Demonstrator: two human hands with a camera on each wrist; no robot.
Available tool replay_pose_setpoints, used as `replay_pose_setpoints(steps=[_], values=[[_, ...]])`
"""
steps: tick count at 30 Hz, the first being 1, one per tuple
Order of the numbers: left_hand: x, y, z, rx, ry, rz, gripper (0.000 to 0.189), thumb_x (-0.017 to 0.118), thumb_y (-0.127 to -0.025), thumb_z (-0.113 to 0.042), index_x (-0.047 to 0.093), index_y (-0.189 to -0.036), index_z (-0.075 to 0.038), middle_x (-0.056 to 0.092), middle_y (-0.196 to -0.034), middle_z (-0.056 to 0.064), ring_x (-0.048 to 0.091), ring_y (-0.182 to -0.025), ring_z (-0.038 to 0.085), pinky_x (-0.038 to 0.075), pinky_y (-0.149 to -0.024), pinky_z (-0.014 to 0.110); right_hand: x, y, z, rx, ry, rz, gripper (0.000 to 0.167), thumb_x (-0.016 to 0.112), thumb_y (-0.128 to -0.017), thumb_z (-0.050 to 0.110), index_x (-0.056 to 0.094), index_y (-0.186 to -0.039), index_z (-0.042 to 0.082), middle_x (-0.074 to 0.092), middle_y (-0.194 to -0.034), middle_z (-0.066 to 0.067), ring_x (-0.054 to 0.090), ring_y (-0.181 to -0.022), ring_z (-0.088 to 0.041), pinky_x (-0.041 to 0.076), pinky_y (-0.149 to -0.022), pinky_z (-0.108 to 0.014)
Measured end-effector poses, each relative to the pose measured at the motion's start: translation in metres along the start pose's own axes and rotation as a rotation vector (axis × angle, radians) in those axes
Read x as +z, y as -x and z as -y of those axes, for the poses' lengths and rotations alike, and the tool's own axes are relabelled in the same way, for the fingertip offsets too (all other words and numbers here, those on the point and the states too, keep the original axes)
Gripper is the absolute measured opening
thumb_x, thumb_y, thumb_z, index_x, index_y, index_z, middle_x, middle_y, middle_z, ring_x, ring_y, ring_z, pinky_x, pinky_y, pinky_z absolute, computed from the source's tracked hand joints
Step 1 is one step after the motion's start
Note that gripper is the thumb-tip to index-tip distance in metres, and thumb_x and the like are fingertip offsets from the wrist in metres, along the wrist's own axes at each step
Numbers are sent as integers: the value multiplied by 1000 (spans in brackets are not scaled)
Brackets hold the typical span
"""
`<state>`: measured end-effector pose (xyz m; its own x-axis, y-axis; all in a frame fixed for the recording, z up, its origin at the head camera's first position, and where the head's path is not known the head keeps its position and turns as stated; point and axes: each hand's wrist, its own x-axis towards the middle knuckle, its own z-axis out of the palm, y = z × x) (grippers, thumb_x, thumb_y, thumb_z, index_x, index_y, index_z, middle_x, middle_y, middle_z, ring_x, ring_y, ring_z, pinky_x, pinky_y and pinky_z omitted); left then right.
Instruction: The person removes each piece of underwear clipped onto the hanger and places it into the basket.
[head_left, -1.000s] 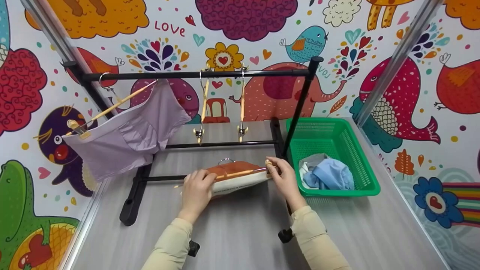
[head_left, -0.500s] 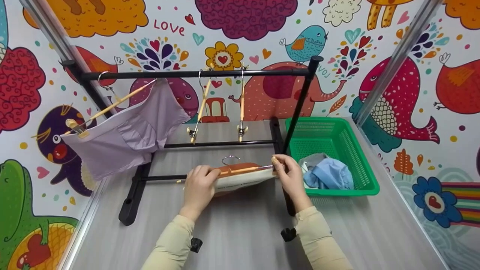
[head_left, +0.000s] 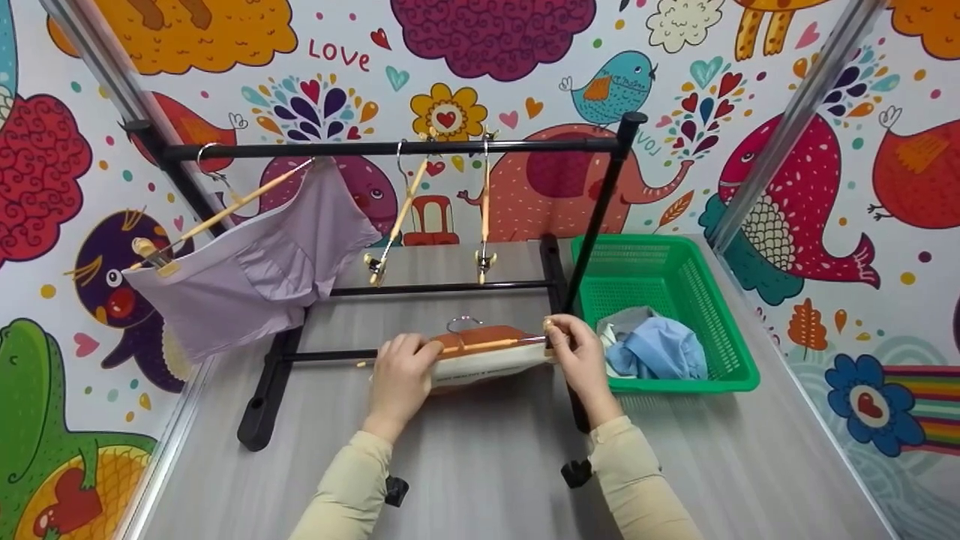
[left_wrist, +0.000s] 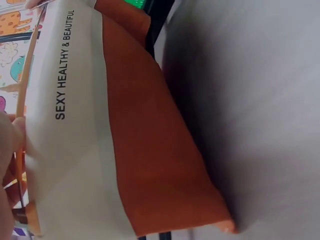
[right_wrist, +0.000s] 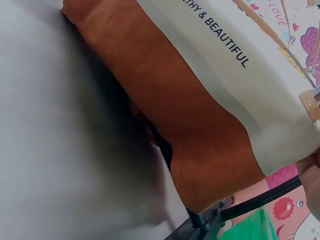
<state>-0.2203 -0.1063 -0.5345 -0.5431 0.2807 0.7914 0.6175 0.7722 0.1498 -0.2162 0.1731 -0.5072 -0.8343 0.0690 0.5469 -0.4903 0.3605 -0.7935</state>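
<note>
A clip hanger (head_left: 480, 346) with a light wooden bar lies along the cream waistband of a pair of rust-orange underpants (left_wrist: 145, 125). My left hand (head_left: 405, 379) grips bar and waistband together towards the left end. At the right end my right hand (head_left: 579, 360) pinches the hanger's clip (right_wrist: 311, 104), which sits on the waistband. Black lettering on the waistband faces me. The hanger's metal hook (head_left: 465, 322) points up behind the cloth. Below the waistband, the orange cloth hangs down close over the table.
A black rack (head_left: 517, 146) stands ahead, carrying lilac underpants (head_left: 255, 277) on a hanger at left and two bare hangers (head_left: 484, 202) mid-bar. At right, a green basket (head_left: 731, 330) holds blue and pale cloth (head_left: 660, 349). Patterned walls enclose the grey table (head_left: 480, 465).
Both hands have shifted slightly right with the hanger and underpants, keeping their hold. One bare hanger on the rack has swung, its lower end moving left.
</note>
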Motion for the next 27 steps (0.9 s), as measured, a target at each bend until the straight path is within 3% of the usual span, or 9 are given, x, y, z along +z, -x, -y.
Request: replay_pose_setpoints(steps=[11, 21, 27], values=[[10, 16, 1, -12, 2, 10, 24, 76, -71, 6, 73, -88, -10, 62, -84, 4, 58, -74, 25, 43, -61, 39, 1, 10, -16, 70, -57, 45, 13, 62, -93, -4, 66, -103, -12, 67, -94, -19, 55, -79, -9, 46, -68, -18], [13, 16, -1, -21, 5, 8, 27, 80, -66, 6, 74, -87, -10, 63, -83, 4, 60, -75, 25, 44, -62, 39, 2, 13, -20, 43, -71, 40, 12, 62, -93, -4, 65, -103, -11, 64, -95, -18, 57, -74, -14, 55, -59, -26], [13, 15, 0, -46, 7, 32, 22, 82, -71, 0, 74, -88, -11, 63, -84, 4, 60, -77, 25, 46, -65, 39, 3, 8, -16, 8, -67, 25, 11, 63, -92, -7, 65, -102, -11, 64, -92, -18, 60, -69, -18, 53, -57, -24]])
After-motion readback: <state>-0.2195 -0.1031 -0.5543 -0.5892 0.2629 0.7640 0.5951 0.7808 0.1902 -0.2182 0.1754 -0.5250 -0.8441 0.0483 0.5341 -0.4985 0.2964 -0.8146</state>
